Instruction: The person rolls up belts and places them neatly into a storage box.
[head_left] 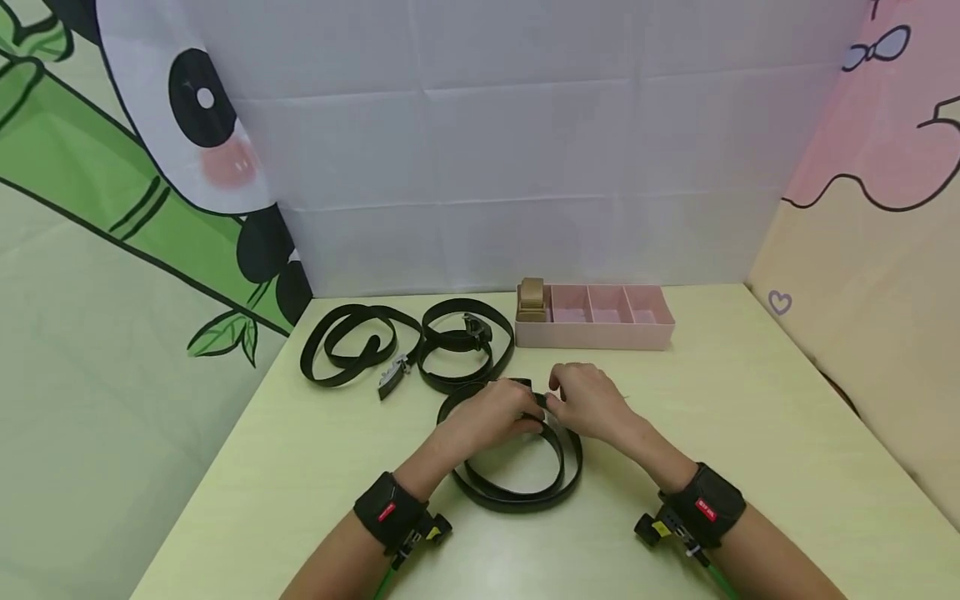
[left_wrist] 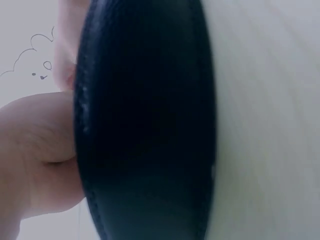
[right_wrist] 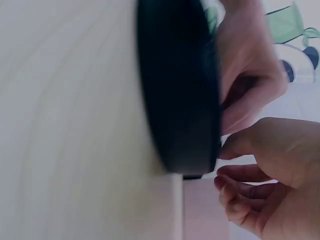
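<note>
A black belt (head_left: 564, 487), coiled in loops and standing on its edge, lies at the near middle of the table. My left hand (head_left: 498, 412) reaches over the coil's far left side and grips the strap near its far edge. Opposite it, my right hand (head_left: 590, 400) has bent fingers, with the thumb at the strap. In the right wrist view the near strap (right_wrist: 181, 90) hides the thumb's tip, so its hold is unclear. A strap (left_wrist: 145, 120) also covers the left fingertips in the left wrist view.
Two more black belts lie behind: a coil with a silver buckle (head_left: 392, 375) at the left and another coil (head_left: 501, 321) beside it. A pink divided box (head_left: 596, 336) stands at the back, with brown folded pieces (head_left: 532, 300) in its left compartment. A printed cloth (head_left: 510, 167) closes off the back.
</note>
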